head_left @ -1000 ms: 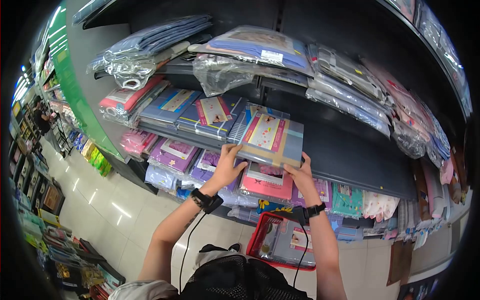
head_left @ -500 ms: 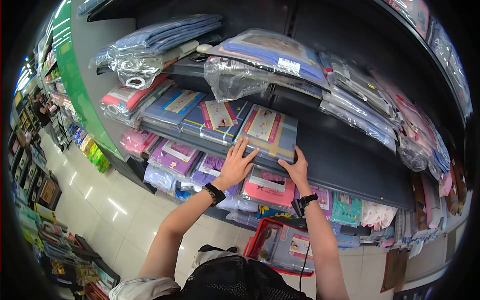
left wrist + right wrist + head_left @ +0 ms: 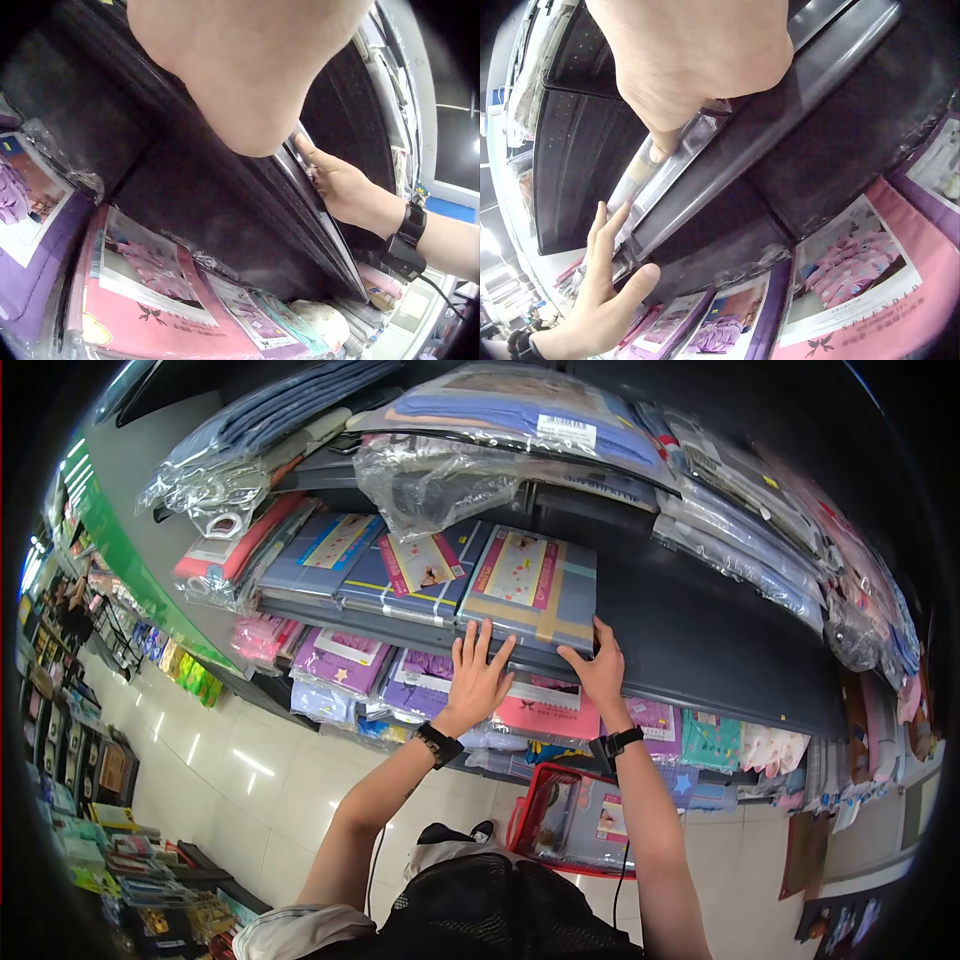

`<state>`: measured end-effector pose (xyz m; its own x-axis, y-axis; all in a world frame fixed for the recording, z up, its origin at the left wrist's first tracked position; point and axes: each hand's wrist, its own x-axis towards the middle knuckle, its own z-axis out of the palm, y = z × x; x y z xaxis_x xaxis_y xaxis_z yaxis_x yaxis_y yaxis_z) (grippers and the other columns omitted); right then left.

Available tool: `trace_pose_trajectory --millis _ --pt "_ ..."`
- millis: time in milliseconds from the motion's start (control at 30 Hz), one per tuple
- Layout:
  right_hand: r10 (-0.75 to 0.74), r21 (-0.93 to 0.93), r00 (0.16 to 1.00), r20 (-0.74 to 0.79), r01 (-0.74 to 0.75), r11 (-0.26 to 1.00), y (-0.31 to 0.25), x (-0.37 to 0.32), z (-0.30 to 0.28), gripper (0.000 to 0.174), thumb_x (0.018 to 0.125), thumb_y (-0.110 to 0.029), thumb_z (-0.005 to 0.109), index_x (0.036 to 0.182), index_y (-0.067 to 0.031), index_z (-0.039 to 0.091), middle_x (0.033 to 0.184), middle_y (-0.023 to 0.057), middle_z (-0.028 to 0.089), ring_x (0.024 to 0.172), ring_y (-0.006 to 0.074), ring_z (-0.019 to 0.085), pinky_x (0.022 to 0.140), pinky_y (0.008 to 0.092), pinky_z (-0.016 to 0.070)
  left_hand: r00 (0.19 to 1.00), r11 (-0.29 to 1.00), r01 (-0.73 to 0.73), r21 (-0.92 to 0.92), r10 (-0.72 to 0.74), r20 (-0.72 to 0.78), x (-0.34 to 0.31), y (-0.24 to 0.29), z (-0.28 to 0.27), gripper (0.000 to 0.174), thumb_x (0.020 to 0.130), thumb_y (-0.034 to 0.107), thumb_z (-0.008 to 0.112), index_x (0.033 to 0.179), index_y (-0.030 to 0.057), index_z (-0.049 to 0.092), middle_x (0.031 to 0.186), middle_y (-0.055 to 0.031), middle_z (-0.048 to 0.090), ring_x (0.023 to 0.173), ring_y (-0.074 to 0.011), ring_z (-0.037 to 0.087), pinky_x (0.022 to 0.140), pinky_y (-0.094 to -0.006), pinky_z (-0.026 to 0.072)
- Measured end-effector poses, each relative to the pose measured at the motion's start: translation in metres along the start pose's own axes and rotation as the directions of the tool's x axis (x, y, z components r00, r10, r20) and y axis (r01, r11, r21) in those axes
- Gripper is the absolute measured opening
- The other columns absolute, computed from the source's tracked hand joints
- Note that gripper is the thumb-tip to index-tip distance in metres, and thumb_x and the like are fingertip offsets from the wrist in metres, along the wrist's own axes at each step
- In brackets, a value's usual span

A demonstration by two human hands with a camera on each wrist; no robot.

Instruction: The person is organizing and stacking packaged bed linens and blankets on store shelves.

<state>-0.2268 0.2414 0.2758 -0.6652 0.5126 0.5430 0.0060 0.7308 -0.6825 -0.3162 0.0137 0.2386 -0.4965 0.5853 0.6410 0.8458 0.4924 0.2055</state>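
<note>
A flat bedding pack (image 3: 560,585) in clear plastic, grey-blue with tan bands and a pink-edged label, lies on the middle shelf. My left hand (image 3: 482,678) has its fingers spread and straight, the tips at the pack's front edge. At the front right corner is my right hand (image 3: 600,672), thumb along the front and fingers by the right side. The right wrist view shows the right thumb (image 3: 666,144) against the pack's plastic-covered front edge (image 3: 641,172), beside the outstretched left hand (image 3: 604,300). Most right fingers are hidden in that view.
Similar blue packs (image 3: 315,555) line the shelf to the left. Above, a shelf carries plastic-wrapped bedding (image 3: 500,420) that overhangs its edge. Pink and purple packs (image 3: 545,715) fill the shelf below. A red basket (image 3: 515,825) with packs stands on the floor near my feet.
The tan-banded pack has moved down and back from a tilted position over the shelf edge to lie flat in the row. My left hand has let go, its fingers now spread.
</note>
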Motion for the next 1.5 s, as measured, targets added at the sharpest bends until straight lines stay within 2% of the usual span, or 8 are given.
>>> trace_pose_trajectory --millis 300,467,500,667,867,1033,1200,1500 --pt "-0.034 -0.009 0.999 -0.008 0.034 0.999 -0.003 -0.004 -0.010 0.090 0.071 -0.037 0.090 0.143 -0.0020 0.050 0.119 0.0233 0.065 0.109 0.0362 0.063 0.092 0.0415 0.0521 0.993 0.987 0.065 -0.148 -0.079 -0.092 -0.016 0.007 0.018 0.072 0.087 0.025 0.071 0.150 0.0067 0.041 0.161 -0.0294 0.020 0.148 -0.0521 0.018 0.114 -0.0642 0.0204" --pt "-0.084 -0.001 0.984 -0.155 0.085 0.996 -0.016 -0.075 -0.073 0.027 0.088 -0.012 0.075 0.109 -0.0017 0.063 0.109 0.0146 0.060 0.102 0.0277 0.062 0.083 0.0360 0.0500 0.982 0.911 -0.018 -0.413 0.094 0.166 -0.104 0.011 0.041 0.017 0.093 0.009 0.063 0.108 0.0011 0.063 0.122 -0.0234 0.061 0.112 -0.0404 0.056 0.090 -0.0513 0.0414" --pt "0.134 0.085 0.989 -0.060 -0.129 0.988 -0.008 -0.107 -0.089 0.019 0.089 -0.011 0.072 0.102 -0.0003 0.063 0.099 0.0137 0.061 0.091 0.0269 0.063 0.077 0.0356 0.0504 0.944 0.876 0.163 -0.454 -0.005 0.330 -0.125 0.011 0.049 0.014 0.097 0.013 0.060 0.100 -0.0003 0.063 0.102 -0.0225 0.062 0.094 -0.0424 0.058 0.079 -0.0517 0.0432" --pt "0.748 -0.160 0.652 0.126 -0.731 0.663 0.104 -0.349 -0.136 0.031 0.101 -0.023 0.060 0.089 0.0044 0.066 0.081 0.0096 0.068 0.063 0.0171 0.062 0.059 0.0311 0.0492 0.619 0.871 0.459 -0.174 -0.173 0.766 -0.258 -0.039 0.117 0.050 0.109 0.030 0.041 0.081 -0.0044 0.064 0.062 -0.0233 0.060 0.057 -0.0483 0.057 0.056 -0.0543 0.0426" --pt "0.988 0.247 0.001 0.152 -0.968 -0.037 0.109 -0.469 -0.149 0.043 0.096 -0.041 0.067 0.102 0.0018 0.068 0.088 0.0100 0.070 0.066 0.0192 0.065 0.058 0.0298 0.0510 0.007 0.893 0.264 0.364 -0.379 0.925 -0.343 -0.098 0.120 0.093 0.095 0.077 0.027 0.092 -0.0017 0.076 0.094 -0.0304 0.071 0.100 -0.0443 0.068 0.091 -0.0518 0.0516" --pt "0.968 0.486 -0.178 0.177 -0.839 -0.244 0.136 -0.458 -0.139 0.056 0.082 -0.052 0.079 0.105 -0.0029 0.065 0.093 0.0092 0.067 0.072 0.0197 0.066 0.058 0.0309 0.0501 0.059 0.976 0.045 0.213 -0.215 0.975 -0.340 -0.120 0.130 0.059 0.089 0.056 0.063 0.089 -0.0017 0.075 0.093 -0.0252 0.072 0.095 -0.0413 0.069 0.087 -0.0507 0.0536" --pt "0.946 0.583 -0.312 0.088 -0.754 -0.303 0.176 -0.467 -0.116 0.054 0.075 -0.048 0.086 0.098 -0.0041 0.067 0.081 0.0054 0.065 0.060 0.0181 0.063 0.049 0.0299 0.0467 0.261 0.991 -0.034 0.133 -0.120 0.958 -0.308 -0.105 0.154 0.051 0.092 0.049 0.063 0.084 -0.0008 0.074 0.088 -0.0221 0.072 0.088 -0.0416 0.069 0.081 -0.0500 0.0549" --pt "0.931 0.712 0.076 0.358 -0.667 -0.219 0.203 -0.499 -0.130 0.026 0.088 -0.026 0.079 0.098 -0.0074 0.065 0.072 0.0035 0.063 0.051 0.0123 0.056 0.043 0.0251 0.0389 0.424 0.848 0.530 0.029 -0.295 0.856 -0.301 -0.014 0.105 0.041 0.086 0.035 0.076 0.073 -0.0011 0.062 0.070 -0.0204 0.065 0.065 -0.0382 0.064 0.062 -0.0458 0.0504"
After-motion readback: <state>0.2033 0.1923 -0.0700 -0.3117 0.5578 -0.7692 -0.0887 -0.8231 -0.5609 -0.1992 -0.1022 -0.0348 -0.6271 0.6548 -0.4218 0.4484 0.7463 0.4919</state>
